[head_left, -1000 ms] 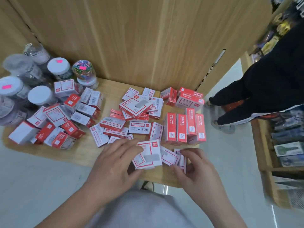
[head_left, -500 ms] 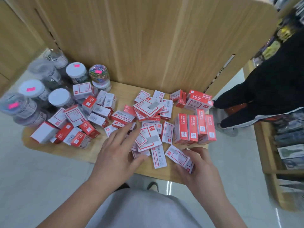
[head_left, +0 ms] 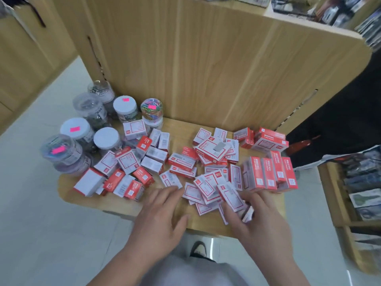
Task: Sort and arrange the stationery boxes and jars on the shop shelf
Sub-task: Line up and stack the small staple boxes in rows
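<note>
I see the left hand lying flat, fingers spread, on the pale wooden shelf board, its fingertips touching the loose heap of small red-and-white cardboard boxes. The right hand grips a clutch of boxes (how many, I cannot tell) at the heap's near edge. Tall red boxes stand upright beside the heap. Clear plastic jars with white lids cluster at the back left.

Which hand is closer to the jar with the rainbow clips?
Left. The left hand is nearly straight in front of the jar; the right hand sits farther right, holding boxes.
</note>
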Demonstrator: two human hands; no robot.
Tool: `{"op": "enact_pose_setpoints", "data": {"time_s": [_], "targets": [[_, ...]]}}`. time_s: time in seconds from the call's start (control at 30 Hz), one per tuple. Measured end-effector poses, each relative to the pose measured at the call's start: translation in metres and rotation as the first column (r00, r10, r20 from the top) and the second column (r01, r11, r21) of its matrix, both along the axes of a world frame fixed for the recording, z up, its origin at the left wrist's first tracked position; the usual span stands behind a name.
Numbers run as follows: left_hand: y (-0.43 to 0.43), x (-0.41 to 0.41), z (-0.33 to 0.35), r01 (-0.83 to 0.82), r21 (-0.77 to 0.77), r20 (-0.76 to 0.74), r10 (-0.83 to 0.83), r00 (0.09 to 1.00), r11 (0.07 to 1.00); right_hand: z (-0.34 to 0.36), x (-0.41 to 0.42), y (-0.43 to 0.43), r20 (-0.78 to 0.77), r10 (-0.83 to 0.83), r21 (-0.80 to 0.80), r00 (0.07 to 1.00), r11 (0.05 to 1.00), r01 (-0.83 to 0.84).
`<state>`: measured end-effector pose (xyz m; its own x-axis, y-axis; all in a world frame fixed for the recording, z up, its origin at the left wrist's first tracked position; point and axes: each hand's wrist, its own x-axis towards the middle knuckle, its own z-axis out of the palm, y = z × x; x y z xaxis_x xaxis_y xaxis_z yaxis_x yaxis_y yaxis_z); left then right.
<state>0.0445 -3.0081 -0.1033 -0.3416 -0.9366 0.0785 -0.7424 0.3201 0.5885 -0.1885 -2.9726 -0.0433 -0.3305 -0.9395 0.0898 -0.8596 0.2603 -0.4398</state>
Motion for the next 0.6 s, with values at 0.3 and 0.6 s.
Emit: {"op": "enact_pose_setpoints", "data": {"time_s": [0.3,0.6], "targets": [[0.006,0.006,-0.008,-0.047,-0.02,0.095,0.049,0.994,0.999,-0.013,0.028,-0.029,-0.22,0.267,-0.165,0.938,0.938,-0.305],[0.004,-0.003,-0.008,0.048,0.048,0.112,-0.053,0.992,0.998,-0.035,0.046,-0.053,-0.317,0.386,-0.058,0.866,0.904,-0.424]]}}
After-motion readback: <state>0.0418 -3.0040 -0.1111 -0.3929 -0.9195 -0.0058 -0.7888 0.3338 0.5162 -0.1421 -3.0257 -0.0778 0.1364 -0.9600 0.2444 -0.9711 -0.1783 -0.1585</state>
